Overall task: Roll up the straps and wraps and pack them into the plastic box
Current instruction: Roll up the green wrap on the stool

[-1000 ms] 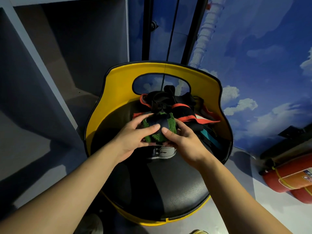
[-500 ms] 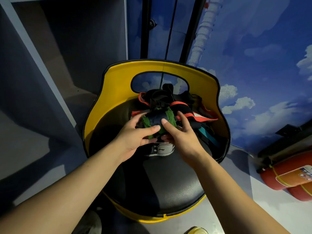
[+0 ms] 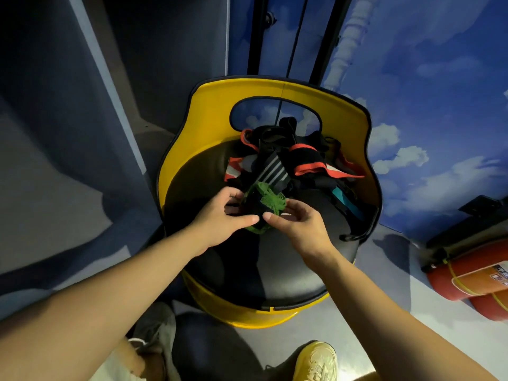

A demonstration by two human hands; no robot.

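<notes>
Seen from the head camera, the left hand [image 3: 220, 215] and right hand [image 3: 298, 226] together pinch a rolled green and black wrap [image 3: 261, 204] between thumbs and curled fingers. It is held just above the black seat of a yellow chair [image 3: 214, 111], with a pile of straps [image 3: 297, 158] behind it.

Cloud-painted blue wall [image 3: 428, 86], grey floor [image 3: 384, 306]

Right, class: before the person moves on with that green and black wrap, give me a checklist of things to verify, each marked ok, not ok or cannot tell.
1. Both hands on the wrap: ok; left hand and right hand hold it.
2. Wrap rolled tight: cannot tell.
3. Loose end tucked: cannot tell.
4. Plastic box within sight: not ok, none visible.
5. More straps waiting: ok, pile on the chair.
</notes>
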